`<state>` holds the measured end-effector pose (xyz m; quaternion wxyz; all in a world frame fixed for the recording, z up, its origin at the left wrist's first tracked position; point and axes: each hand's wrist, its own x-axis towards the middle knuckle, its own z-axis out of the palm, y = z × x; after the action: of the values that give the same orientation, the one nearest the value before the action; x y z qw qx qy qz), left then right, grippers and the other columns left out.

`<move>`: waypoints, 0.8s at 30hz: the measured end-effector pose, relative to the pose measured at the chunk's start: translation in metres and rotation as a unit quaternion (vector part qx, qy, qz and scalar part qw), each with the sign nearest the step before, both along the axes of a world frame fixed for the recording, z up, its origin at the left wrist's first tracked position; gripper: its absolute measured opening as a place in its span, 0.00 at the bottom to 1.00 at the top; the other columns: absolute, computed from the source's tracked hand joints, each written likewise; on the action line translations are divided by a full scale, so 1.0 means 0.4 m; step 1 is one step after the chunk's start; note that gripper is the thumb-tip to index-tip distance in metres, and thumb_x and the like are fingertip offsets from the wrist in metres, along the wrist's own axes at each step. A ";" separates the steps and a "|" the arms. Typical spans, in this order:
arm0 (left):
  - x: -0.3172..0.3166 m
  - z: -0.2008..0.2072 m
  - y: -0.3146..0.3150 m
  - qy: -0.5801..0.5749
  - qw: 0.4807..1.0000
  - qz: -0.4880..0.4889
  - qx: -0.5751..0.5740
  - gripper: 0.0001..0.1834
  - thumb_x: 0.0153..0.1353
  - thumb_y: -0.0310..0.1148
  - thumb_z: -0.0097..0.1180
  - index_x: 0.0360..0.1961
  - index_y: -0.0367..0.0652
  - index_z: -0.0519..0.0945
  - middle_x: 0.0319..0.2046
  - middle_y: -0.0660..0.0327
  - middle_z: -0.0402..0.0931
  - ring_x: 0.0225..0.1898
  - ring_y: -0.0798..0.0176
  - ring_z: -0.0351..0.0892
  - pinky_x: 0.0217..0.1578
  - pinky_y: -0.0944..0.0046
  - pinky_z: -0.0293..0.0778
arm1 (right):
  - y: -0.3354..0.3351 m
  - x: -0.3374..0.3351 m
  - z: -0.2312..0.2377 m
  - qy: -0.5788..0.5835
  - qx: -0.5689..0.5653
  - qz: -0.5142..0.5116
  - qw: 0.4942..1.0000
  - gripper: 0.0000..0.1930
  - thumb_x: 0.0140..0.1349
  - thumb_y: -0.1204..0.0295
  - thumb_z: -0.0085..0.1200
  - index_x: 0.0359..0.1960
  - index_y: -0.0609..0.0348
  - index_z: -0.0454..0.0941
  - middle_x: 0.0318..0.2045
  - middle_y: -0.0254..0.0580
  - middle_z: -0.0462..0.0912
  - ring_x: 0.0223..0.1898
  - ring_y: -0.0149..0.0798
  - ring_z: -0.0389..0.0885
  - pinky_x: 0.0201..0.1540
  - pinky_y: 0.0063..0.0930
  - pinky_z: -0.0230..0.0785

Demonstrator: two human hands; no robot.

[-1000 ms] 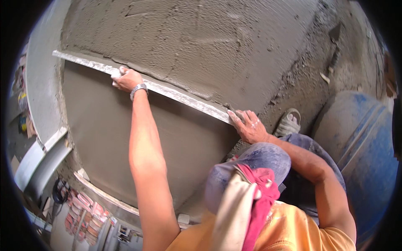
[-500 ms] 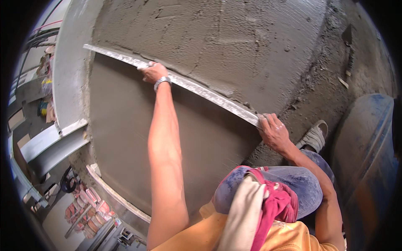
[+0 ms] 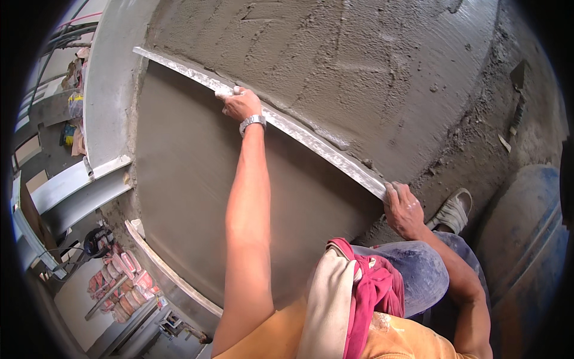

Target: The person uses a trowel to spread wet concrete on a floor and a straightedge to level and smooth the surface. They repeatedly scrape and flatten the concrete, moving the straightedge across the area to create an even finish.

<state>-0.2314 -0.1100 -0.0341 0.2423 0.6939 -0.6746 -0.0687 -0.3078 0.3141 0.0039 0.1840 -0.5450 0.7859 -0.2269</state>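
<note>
A long, pale, mortar-smeared metal straightedge (image 3: 311, 141) lies slantwise across wet grey mortar (image 3: 197, 179). My left hand (image 3: 242, 104), with a metal watch (image 3: 252, 122) at its wrist, is closed on the bar left of its middle. At the near right end, my right hand (image 3: 403, 209) has its fingers wrapped over the bar; the thumb is hidden. Smooth mortar lies on the near side of the straightedge. Rough, ridged mortar (image 3: 371, 66) covers the far side, with a thin bead of it along the bar's edge.
A grey steel beam (image 3: 110, 90) borders the mortar at left. A pointed trowel (image 3: 519, 81) rests at the far right. My shoe (image 3: 452, 212) stands beside a worn blue drum (image 3: 526, 221). Stacked reddish packages (image 3: 122, 281) sit lower left, past a curved pale strip (image 3: 173, 269).
My view has turned a little, so the scene sits rotated in the picture. Both hands keep their hold on the straightedge, which has hardly shifted against the mortar.
</note>
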 end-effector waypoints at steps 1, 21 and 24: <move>0.003 0.002 0.009 0.010 0.999 0.007 0.037 0.33 0.59 0.37 0.47 0.56 0.18 0.59 0.40 0.33 0.75 0.46 0.34 0.73 0.53 0.47 0.64 | 0.006 -0.004 0.002 -0.004 0.001 -0.001 1.000 0.22 0.50 0.77 0.56 0.49 0.65 0.68 0.41 0.51 0.73 0.40 0.49 0.75 0.39 0.36 0.72; -0.037 -0.020 0.174 0.005 0.999 -0.039 0.023 0.35 0.59 0.35 0.46 0.59 0.17 0.53 0.42 0.32 0.73 0.44 0.35 0.73 0.49 0.48 0.65 | 0.170 -0.064 0.006 -0.005 0.021 0.015 1.000 0.22 0.49 0.76 0.54 0.49 0.68 0.69 0.43 0.52 0.73 0.40 0.47 0.75 0.38 0.34 0.72; -0.036 -0.034 0.153 0.040 0.999 -0.033 0.015 0.35 0.59 0.35 0.45 0.60 0.18 0.53 0.45 0.32 0.72 0.46 0.35 0.72 0.51 0.47 0.63 | 0.148 -0.072 0.005 0.005 0.014 0.009 1.000 0.22 0.50 0.77 0.54 0.49 0.69 0.69 0.41 0.52 0.74 0.39 0.47 0.76 0.37 0.34 0.73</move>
<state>-0.2456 -0.0488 -0.0476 0.2561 0.6719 -0.6855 -0.1144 -0.3368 0.3734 0.0059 0.1901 -0.5507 0.7847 -0.2115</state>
